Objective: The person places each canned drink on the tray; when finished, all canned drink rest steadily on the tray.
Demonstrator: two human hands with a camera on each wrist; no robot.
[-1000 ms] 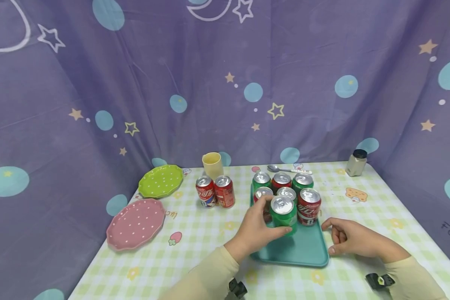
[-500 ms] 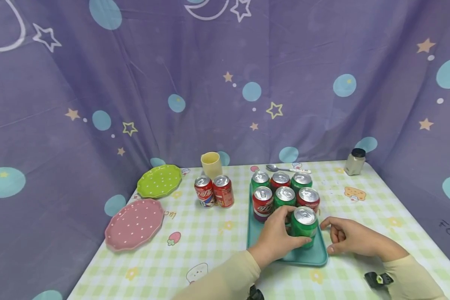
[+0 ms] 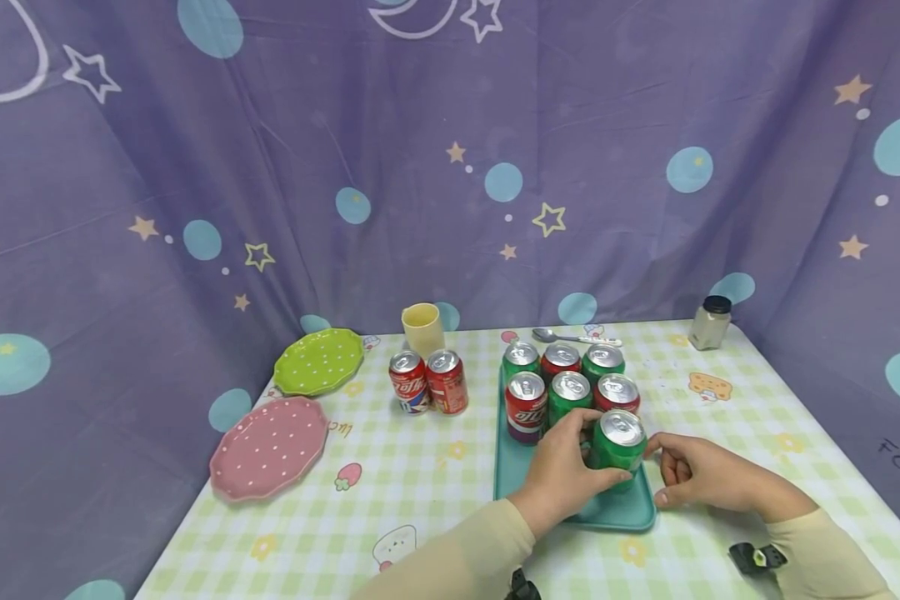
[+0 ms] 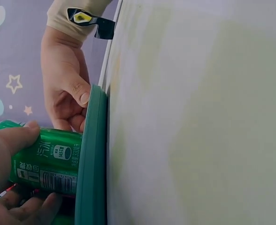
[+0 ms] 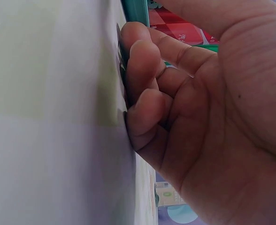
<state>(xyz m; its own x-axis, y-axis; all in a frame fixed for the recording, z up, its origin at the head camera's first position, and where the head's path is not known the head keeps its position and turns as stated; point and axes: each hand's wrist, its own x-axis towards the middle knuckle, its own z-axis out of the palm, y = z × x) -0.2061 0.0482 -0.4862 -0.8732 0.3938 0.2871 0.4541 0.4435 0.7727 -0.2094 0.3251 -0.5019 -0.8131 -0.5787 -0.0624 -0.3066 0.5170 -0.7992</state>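
My left hand [image 3: 566, 477] grips a green soda can [image 3: 619, 446], thumb on the near side and fingers behind. The can is upright at the near right of the teal tray [image 3: 540, 510]; its base meets the tray in the left wrist view [image 4: 49, 154]. Behind it stand two rows of cans, among them a red can [image 3: 526, 410], a green can [image 3: 568, 398] and another red can [image 3: 618, 392]. My right hand [image 3: 712, 477] rests on the table against the tray's right edge, fingers loosely curled, holding nothing. Its curled fingers [image 5: 145, 61] show in the right wrist view.
Two red cans [image 3: 429, 385] stand left of the tray, before a yellow cup [image 3: 422, 330]. A green plate [image 3: 318, 362] and a pink plate [image 3: 270, 450] lie farther left. Behind the tray is a spoon [image 3: 573, 338]; a black-lidded jar [image 3: 710, 323] stands back right.
My left hand has carried the green can rightward and toward me, from in front of the middle can to the tray's near right corner. The right hand has stayed put.
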